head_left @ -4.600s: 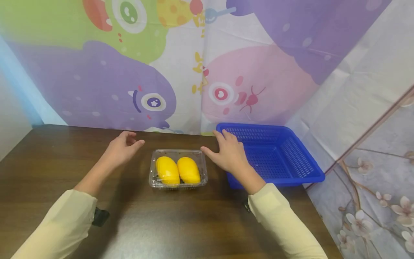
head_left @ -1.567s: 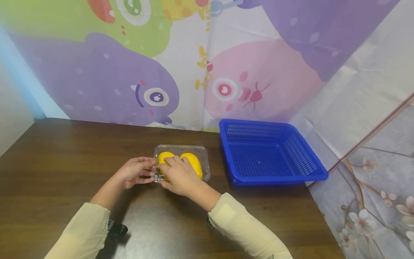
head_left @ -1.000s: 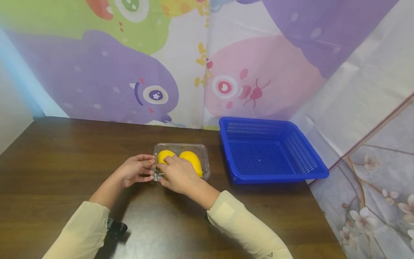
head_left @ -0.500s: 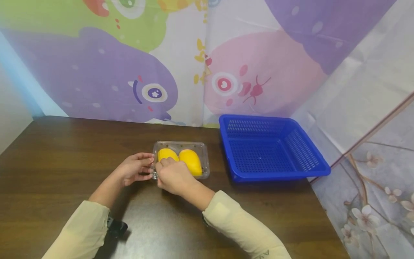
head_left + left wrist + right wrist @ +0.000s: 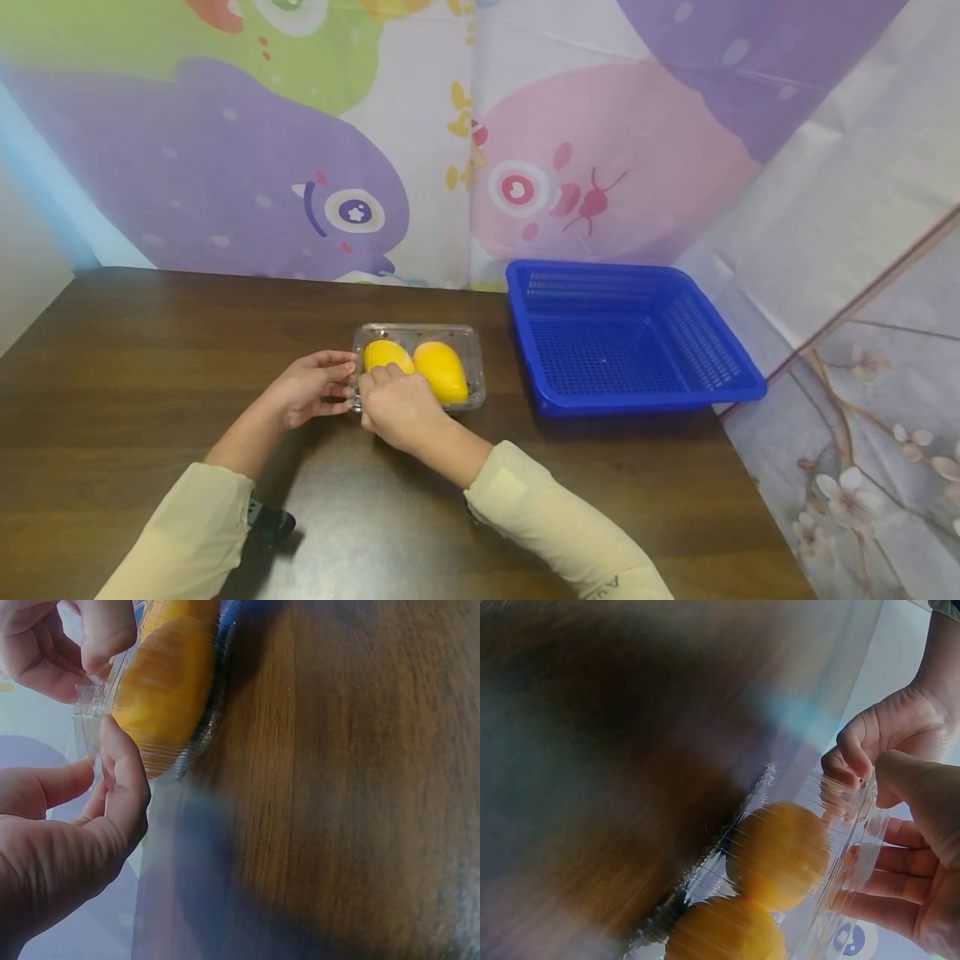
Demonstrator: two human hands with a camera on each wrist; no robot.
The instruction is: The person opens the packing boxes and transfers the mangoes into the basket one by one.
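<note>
A clear plastic clamshell box (image 5: 474, 354) sits mid-table in the head view, with two yellow mangoes (image 5: 442, 372) inside it. My left hand (image 5: 309, 392) is at the box's left end. In the left wrist view, that hand's thumb and forefinger pinch the clear rim (image 5: 88, 724). My right hand (image 5: 401, 410) reaches across the front-left corner and covers part of the left mango (image 5: 384, 352). Its fingers are curled, and the right wrist view shows thumb and fingers on either side of the rim. The lid lies over the mangoes; whether its edge is unclipped I cannot tell.
A blue slotted plastic basket (image 5: 645, 402) stands to the right of the box, close to the wall. Brown wooden tabletop (image 5: 150, 350) surrounds the box. A cartoon-printed sheet (image 5: 300, 150) hangs behind, and a flowered panel (image 5: 885, 417) borders the right side.
Both hands, earlier raised apart on either side, have come to the box's left end. My right fingers, spread over the lid a second ago, are now curled in at the front-left corner.
</note>
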